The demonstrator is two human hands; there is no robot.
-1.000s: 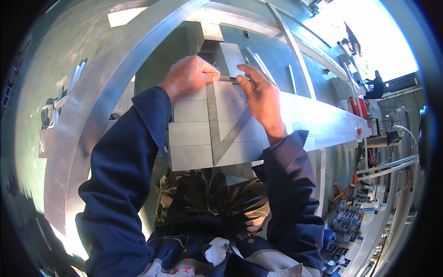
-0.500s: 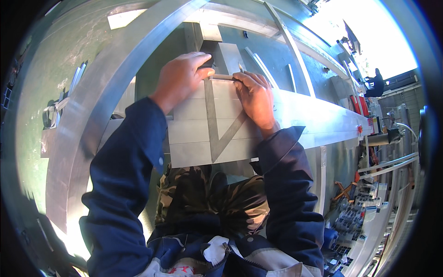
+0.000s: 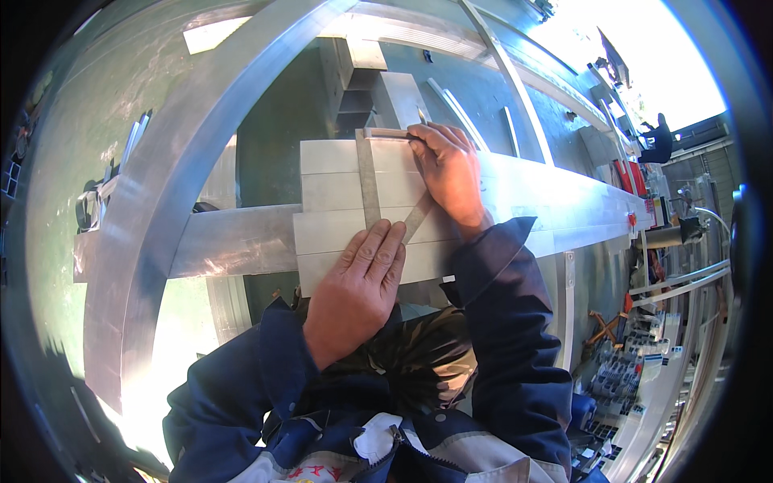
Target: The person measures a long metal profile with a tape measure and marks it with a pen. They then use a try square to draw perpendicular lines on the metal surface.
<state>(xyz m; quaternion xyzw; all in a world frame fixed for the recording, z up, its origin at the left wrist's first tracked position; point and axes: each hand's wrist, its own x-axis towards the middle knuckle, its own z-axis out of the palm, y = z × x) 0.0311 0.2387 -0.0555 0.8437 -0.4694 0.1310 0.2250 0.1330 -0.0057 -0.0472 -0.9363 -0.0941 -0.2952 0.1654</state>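
Note:
A metal set square (image 3: 367,181) with a raised edge along its far side lies across several silver metal bars (image 3: 330,191) set side by side. My left hand (image 3: 358,282) lies flat on its near corner, fingers stretched together, hiding the tip of the V where its two strips meet. At the far edge, my right hand (image 3: 452,169) pinches a thin, dark marking pen (image 3: 414,137) and rests over the square's right end. Most of the pen is covered by the fingers.
A wide metal beam (image 3: 229,241) runs beneath the bars at left, meeting a large curved-looking frame member (image 3: 133,241). More box profiles (image 3: 398,101) lie beyond. Stacked profile pieces (image 3: 624,378) stand at right, and a person in dark clothing (image 3: 659,141) is far right.
My left hand has come back from the square's far edge to its near corner and flattened there. My right hand stays at the far edge.

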